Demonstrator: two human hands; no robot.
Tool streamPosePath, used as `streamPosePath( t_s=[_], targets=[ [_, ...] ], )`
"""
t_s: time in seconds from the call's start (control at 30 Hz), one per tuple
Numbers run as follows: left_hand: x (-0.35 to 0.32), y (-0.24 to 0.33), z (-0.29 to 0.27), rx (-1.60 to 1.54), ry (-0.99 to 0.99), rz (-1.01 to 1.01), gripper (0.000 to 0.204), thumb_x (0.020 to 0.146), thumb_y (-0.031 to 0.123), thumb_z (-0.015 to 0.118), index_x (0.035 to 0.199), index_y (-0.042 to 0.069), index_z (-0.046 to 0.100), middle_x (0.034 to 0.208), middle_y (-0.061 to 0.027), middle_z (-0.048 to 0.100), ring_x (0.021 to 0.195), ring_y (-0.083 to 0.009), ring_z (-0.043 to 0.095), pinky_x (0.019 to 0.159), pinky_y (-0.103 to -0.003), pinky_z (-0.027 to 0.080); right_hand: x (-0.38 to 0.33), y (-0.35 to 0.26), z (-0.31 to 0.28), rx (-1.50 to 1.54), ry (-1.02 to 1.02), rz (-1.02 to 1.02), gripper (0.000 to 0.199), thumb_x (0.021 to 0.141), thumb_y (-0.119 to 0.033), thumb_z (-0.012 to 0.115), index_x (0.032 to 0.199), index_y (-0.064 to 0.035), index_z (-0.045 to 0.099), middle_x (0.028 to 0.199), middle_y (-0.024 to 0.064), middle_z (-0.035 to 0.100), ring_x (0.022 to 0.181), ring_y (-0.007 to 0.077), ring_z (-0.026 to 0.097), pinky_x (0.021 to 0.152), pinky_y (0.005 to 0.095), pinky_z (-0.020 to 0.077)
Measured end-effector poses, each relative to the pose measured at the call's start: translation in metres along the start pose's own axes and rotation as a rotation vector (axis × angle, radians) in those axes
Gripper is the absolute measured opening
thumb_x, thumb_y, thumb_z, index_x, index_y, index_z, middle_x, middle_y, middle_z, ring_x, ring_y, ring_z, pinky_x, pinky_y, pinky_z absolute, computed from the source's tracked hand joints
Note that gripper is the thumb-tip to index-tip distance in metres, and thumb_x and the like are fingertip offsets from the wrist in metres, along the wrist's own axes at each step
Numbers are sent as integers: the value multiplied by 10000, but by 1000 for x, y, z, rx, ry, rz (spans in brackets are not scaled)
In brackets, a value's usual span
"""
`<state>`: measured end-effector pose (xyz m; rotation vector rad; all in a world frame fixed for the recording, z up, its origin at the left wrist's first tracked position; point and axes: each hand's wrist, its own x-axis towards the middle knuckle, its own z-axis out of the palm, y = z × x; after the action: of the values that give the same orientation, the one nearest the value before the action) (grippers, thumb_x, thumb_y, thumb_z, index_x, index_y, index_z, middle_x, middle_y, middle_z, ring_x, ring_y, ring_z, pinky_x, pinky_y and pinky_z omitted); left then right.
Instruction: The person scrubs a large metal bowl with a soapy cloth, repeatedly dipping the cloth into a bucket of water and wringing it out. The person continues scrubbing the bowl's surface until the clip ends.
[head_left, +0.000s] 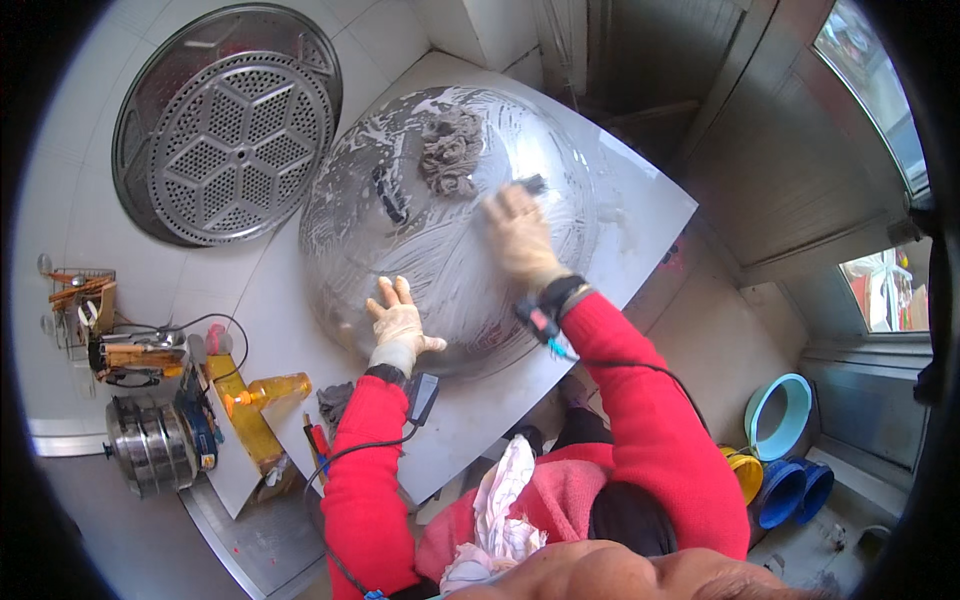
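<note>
A big domed metal lid (455,260), streaked with white suds, lies on a white table (640,200). My left hand (398,318), in a pale glove, rests on the near left part of the lid with fingers spread. The gloved right hand (520,232) is closed and pressed to the right side of the lid. A small dark scrubber (535,185) pokes out past its fingers; motion blur hides its exact kind. On top of the lid sits a crumpled grey rag (451,152), beside the lid's black handle (389,196).
A round perforated steamer tray (240,150) leans at the far left. Along the left side are a utensil rack (80,300), a stacked steel pot (150,440) and a yellow bottle (270,390). Basins (780,415) and buckets (780,495) stand on the floor at right, near a metal door (800,150).
</note>
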<state>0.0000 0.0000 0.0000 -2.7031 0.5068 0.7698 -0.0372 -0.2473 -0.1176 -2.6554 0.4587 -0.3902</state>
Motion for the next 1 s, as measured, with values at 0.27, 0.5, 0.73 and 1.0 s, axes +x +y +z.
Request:
streamPosePath(
  t_s=[0.27,0.5,0.73,1.0],
  targets=[
    [1,1,4,-19,18,22,1478,494,381,962,1548,79,-30,1618,-193,-25,1447,-501,113,1147,-495,328,-129,-36,-4,153,113,60,700,840,-240,639,1479,-142,370,1510,247,283,1410,445,258,1106,623,250],
    [0,7,0,26,2,-14,1497,492,364,966,1542,52,-55,1618,-203,-27,1453,-497,90,1172,-485,287,-52,28,-22,309,379,403,532,922,-225,544,1415,-50,441,1446,316,375,1332,469,375,1128,491,310],
    [2,11,7,77,27,7,1447,518,376,955,1544,67,-17,1617,-193,-2,1448,-486,136,1133,-484,363,-133,-18,-18,171,74,45,629,860,-248,630,1447,-156,425,1494,241,327,1392,429,306,1129,553,271],
    [4,9,4,51,-4,-3,1518,486,384,965,1536,45,-76,1617,-204,-43,1453,-492,102,1177,-473,282,-55,12,-33,227,381,256,541,872,-268,605,1370,-93,491,1401,308,407,1303,484,391,1087,554,328]
  ],
)
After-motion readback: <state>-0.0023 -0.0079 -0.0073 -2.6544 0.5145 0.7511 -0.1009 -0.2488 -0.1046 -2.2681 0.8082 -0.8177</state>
